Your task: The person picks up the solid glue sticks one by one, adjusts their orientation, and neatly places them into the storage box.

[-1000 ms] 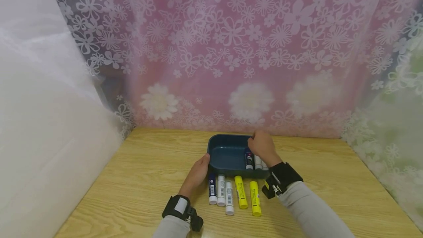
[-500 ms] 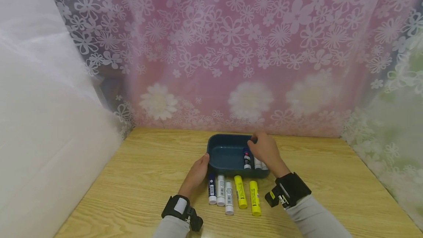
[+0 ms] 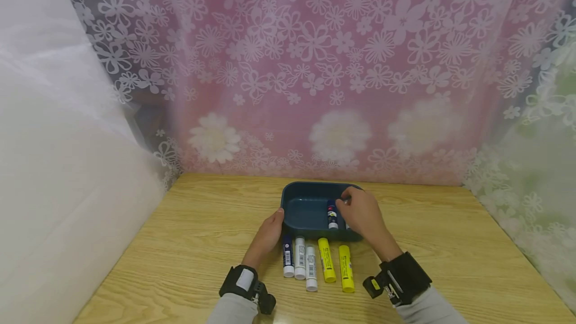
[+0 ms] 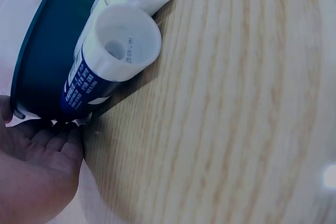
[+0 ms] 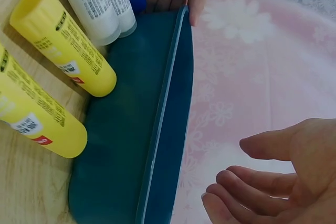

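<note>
My left hand (image 3: 267, 238) grips the left end of a dark teal tray (image 3: 310, 234); the left wrist view shows thumb at the rim and fingers below. Inside the tray, a navy glue stick (image 3: 332, 215) with a white end stands or leans toward the right side. My right hand (image 3: 363, 213) is over the tray's right end, fingertips right beside that stick's top. In the right wrist view, the right-hand fingers (image 5: 247, 192) are loosely bent, the thumb apart, nothing between them. White sticks in the tray are mostly hidden behind this hand.
In front of the tray, a row of glue sticks lies on the wooden table (image 3: 216, 214): one navy (image 3: 288, 258), a white one (image 3: 299, 259), another white one (image 3: 311, 269), and two yellow, the left yellow stick (image 3: 327, 260) and right yellow stick (image 3: 346, 269). A flowered curtain (image 3: 288, 74) hangs behind.
The navy glue stick in the tray has shifted slightly left. My right hand has come down and nearer, its wrist moving right, now covering more of the white sticks. My left hand stays put.
</note>
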Demonstrator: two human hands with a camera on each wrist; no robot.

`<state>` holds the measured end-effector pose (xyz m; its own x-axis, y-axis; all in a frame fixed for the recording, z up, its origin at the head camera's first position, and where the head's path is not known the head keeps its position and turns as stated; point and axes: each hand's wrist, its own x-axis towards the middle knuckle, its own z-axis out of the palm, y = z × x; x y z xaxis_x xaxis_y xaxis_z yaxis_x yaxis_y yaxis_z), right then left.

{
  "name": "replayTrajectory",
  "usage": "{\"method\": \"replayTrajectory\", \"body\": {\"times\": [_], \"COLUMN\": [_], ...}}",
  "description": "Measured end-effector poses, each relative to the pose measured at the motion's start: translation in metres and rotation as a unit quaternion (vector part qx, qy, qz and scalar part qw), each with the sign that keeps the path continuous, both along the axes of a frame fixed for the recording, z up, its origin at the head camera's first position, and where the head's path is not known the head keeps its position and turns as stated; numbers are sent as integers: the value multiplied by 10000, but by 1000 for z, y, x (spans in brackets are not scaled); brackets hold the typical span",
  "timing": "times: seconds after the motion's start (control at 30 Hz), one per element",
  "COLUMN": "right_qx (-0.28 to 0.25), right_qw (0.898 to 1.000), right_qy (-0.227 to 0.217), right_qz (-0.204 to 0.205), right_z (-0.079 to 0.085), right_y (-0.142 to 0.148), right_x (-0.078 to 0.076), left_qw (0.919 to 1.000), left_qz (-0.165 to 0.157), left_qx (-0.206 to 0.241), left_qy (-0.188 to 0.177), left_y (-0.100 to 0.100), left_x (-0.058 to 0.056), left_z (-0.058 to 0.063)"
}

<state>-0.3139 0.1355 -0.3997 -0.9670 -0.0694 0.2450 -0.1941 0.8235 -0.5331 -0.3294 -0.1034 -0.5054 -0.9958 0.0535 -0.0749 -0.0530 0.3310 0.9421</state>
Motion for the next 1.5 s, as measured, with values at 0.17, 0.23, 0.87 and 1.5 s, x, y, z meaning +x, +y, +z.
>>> {"method": "replayTrajectory", "body": {"times": [0.17, 0.23, 0.87, 1.5], "right_qx": [-120, -92, 631, 1014], "right_qw": [9997, 9994, 9863, 9762], "right_qy": [-212, -327, -1520, -1914], "right_qz": [-22, -43, 151, -138], "right_z": [-2, -4, -8, -49], "right_y": [4, 6, 10, 4], "right_x": [10, 13, 38, 43], "left_qw": [10000, 10000, 10000, 10000], "left_qz": [0, -8, -10, -3], "left_qx": [2, -4, -46, -28], "left_qy": [-28, -41, -14, 32], "left_y": [0, 0, 2, 1], "left_x": [0, 1, 0, 2], "left_z": [0, 0, 1, 5]}}
